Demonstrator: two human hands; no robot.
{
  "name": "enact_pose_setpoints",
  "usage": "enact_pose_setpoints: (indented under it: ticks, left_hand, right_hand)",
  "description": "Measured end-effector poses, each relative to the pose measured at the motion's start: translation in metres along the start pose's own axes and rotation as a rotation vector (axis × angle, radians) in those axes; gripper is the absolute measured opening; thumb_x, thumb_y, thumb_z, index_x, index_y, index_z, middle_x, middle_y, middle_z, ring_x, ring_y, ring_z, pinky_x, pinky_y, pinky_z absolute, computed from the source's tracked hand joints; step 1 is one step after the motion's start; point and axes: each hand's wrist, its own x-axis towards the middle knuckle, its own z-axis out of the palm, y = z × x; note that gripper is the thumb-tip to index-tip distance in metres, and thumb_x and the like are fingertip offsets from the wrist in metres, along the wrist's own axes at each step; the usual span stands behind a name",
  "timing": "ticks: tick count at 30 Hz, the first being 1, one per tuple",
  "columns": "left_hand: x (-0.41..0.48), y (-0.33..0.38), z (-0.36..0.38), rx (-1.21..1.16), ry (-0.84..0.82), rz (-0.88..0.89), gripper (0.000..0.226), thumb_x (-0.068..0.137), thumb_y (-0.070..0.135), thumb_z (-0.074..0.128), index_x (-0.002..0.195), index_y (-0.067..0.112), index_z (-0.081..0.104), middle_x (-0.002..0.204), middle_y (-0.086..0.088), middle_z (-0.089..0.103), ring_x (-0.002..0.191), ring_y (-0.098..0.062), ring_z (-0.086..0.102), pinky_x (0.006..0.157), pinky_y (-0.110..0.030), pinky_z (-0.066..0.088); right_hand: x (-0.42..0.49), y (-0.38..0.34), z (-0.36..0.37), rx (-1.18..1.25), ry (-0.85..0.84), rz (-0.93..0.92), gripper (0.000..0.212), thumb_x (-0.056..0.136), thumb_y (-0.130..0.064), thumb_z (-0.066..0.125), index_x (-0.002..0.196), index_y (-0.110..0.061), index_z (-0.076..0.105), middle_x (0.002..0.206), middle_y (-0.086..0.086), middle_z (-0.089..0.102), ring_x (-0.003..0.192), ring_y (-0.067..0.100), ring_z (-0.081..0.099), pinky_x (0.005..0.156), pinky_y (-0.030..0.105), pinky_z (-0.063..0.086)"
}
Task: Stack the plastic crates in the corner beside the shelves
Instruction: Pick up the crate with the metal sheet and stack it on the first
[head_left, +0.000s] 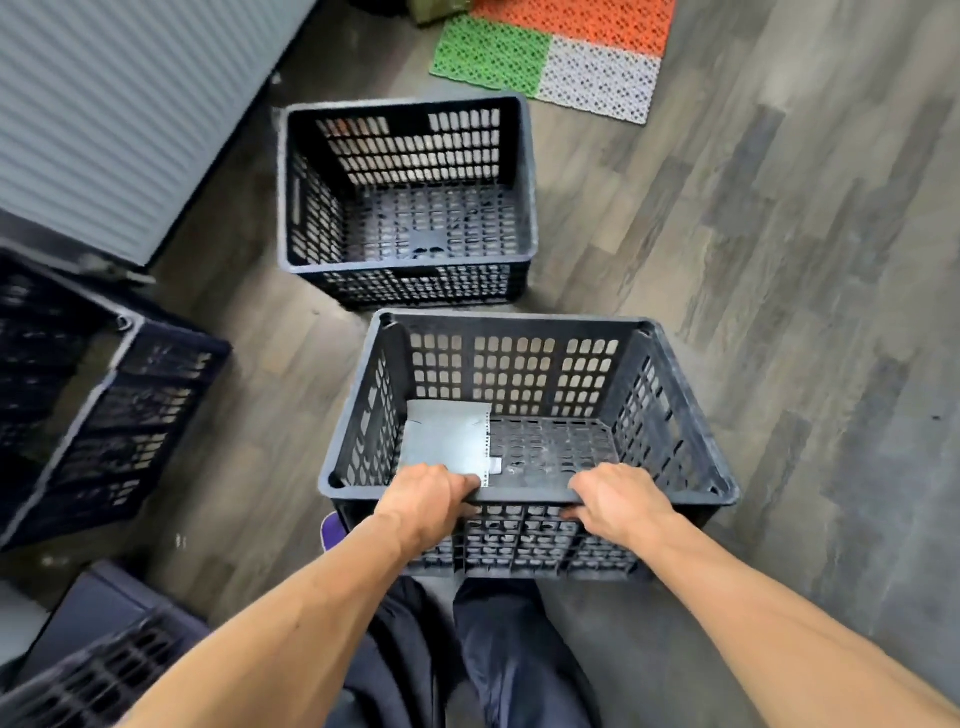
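Note:
A black slotted plastic crate (670, 415) is right in front of me, with a grey sheet (447, 441) lying on its bottom. My left hand (426, 496) grips its near rim left of centre. My right hand (618, 501) grips the same rim right of centre, fingers curled over the edge. A second black crate (524, 176) stands upright on the floor farther ahead, with nothing in it. A third dark crate (119, 395) is at the left, tilted or blurred.
A grey ribbed panel (114, 114) runs along the upper left. A green, orange and white perforated mat (561, 52) lies at the top. Another dark crate (88, 670) sits at the bottom left. Grey wood-look floor (805, 260) spreads to the right. My legs are below the held crate.

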Motion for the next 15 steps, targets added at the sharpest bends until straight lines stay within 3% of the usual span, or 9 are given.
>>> enact_pose_setpoints:
  ticks: [3,6,15]
  left_hand:
    - [-0.032,-0.028,0.004,-0.041,0.066,-0.061,0.022,0.098,0.044,0.048,0.092,0.023,0.047,0.085,-0.004,0.068,0.079,-0.028,0.064,0.069,-0.036,0.047]
    - [-0.064,-0.057,0.013,-0.114,0.125,-0.13,0.024,0.098,0.045,0.048,0.085,0.026,0.04,0.083,-0.004,0.068,0.079,-0.03,0.064,0.069,-0.037,0.047]
    - [-0.176,-0.15,0.029,-0.188,0.292,-0.303,0.025,0.098,0.047,0.046,0.095,0.022,0.052,0.084,-0.001,0.068,0.075,-0.024,0.063,0.063,-0.031,0.038]
  right_hand:
    - [0.01,-0.035,-0.016,-0.088,0.021,-0.067,0.018,0.093,-0.03,0.055,0.1,-0.015,0.063,0.1,0.007,0.069,0.096,0.03,0.065,0.081,0.04,0.05]
    - [0.019,-0.075,-0.033,-0.199,0.026,-0.124,0.016,0.089,-0.017,0.051,0.099,-0.013,0.063,0.1,0.008,0.07,0.094,0.031,0.065,0.075,0.036,0.047]
    - [0.049,-0.22,-0.079,-0.389,0.117,-0.333,0.016,0.09,-0.022,0.051,0.1,-0.016,0.063,0.1,0.008,0.071,0.096,0.03,0.065,0.08,0.036,0.048]
